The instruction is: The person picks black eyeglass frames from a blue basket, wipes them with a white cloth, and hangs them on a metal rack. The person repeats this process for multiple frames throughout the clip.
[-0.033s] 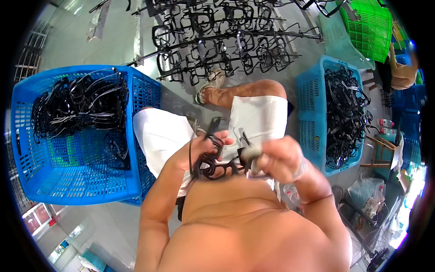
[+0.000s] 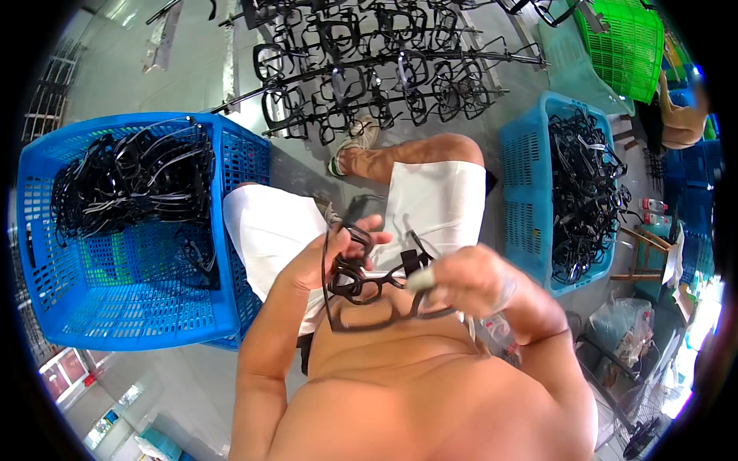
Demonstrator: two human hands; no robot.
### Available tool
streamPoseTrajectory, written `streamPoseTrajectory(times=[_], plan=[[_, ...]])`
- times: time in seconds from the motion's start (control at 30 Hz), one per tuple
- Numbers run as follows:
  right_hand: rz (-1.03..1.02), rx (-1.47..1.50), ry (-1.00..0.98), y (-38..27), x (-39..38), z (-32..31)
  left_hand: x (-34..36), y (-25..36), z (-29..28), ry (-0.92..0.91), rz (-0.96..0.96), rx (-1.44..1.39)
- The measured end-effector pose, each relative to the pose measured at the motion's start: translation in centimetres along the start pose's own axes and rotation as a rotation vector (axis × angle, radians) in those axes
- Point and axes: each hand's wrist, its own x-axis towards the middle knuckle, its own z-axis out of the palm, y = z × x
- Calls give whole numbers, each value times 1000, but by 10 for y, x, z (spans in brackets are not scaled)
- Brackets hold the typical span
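Note:
Several black eyeglass frames [image 2: 350,286] hang in my left hand [image 2: 338,253], whose fingers curl around them in front of my lap. Just below, another black eyeglass frame [image 2: 365,328] stretches across toward my right hand [image 2: 473,280]. That hand is closed at its right end, beside a small dark block-like piece [image 2: 410,261]. Motion blurs the right fingers, and a pale cover [image 2: 420,278] shows on one fingertip. Exactly where the right fingers grip is hidden.
A blue crate [image 2: 131,311] at the left holds a heap of black eyeglass frames. A lighter blue crate [image 2: 523,180] at the right holds more. Ahead, rods [image 2: 384,65] carry rows of frames. A green basket [image 2: 624,50] stands far right, and a plastic bag [image 2: 621,323] lies near right.
One eyeglass frame between my hands has swung lower and now shows spread out below the others. My right hand has shifted slightly down and left.

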Motion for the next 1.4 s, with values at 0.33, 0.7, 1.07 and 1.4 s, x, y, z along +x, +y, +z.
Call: streamPoseTrajectory(times=[0.33, 0.7, 1.07, 1.4], plan=[[76, 686, 277, 5, -33, -67, 11, 9, 24, -73, -305, 322], [177, 511, 927, 160, 112, -173, 2, 13, 27, 391, 20, 187], [17, 508, 1016, 164, 152, -169, 31, 16, 31, 622, 439, -176], [-160, -269, 1272, 132, 122, -129, 50, 33, 39, 528, 568, -241]])
